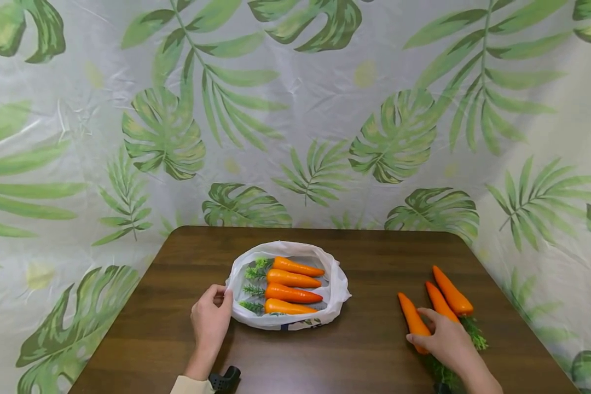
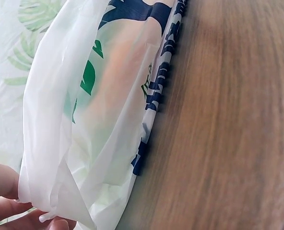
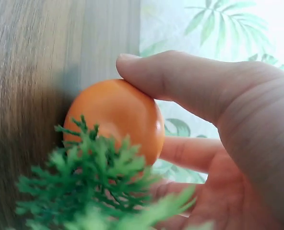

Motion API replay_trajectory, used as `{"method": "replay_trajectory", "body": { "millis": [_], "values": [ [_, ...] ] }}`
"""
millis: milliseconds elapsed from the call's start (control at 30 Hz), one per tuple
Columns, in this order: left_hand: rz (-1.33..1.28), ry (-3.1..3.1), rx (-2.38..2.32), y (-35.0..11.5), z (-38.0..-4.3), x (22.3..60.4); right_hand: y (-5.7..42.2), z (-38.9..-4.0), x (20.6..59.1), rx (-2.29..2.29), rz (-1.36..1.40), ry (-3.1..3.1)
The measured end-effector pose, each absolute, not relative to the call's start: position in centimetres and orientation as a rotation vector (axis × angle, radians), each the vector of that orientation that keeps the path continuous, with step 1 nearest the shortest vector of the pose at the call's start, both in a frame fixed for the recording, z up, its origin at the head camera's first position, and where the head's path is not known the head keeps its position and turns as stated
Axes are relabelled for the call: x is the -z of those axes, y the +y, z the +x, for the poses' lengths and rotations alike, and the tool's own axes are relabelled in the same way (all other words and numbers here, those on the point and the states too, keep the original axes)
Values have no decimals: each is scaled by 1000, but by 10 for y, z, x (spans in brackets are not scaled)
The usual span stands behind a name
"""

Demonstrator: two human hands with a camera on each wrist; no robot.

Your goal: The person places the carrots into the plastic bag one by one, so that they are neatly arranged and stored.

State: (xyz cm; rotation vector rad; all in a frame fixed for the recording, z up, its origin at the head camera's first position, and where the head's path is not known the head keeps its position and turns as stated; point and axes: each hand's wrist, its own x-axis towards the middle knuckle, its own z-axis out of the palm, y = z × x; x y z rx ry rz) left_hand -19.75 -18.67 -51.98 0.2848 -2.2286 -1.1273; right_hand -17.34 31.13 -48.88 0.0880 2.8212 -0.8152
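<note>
A white plastic bag (image 1: 342, 282) with a rolled-down rim lies on the table, and several orange carrots (image 1: 293, 278) with green tops lie side by side in it. My left hand (image 1: 212, 314) pinches the bag's left rim; in the left wrist view its fingertips (image 2: 7, 184) are at the thin plastic. Over on the right, my right hand (image 1: 448, 342) grips a carrot (image 1: 413, 317) between thumb and fingers. The thumb presses the thick end of that carrot (image 3: 115, 108) in the right wrist view, where its leafy top hangs in front.
Two more carrots lie just beyond my right hand, one partly behind it (image 1: 440, 300) and one farther right (image 1: 450, 290). The brown wooden table (image 1: 177, 262) ends at a leaf-patterned curtain (image 1: 315, 109). A black band (image 1: 225, 377) is at my left wrist.
</note>
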Motion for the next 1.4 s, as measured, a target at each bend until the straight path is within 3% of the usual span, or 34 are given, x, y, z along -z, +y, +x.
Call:
{"method": "replay_trajectory", "body": {
  "millis": [567,1400],
  "values": [
    [241,-2224,1113,-184,-198,513,303,-171,481,903,40,2878],
    [254,-2219,1123,-186,-196,515,247,-197,427,971,-229,3003]
  ]
}}
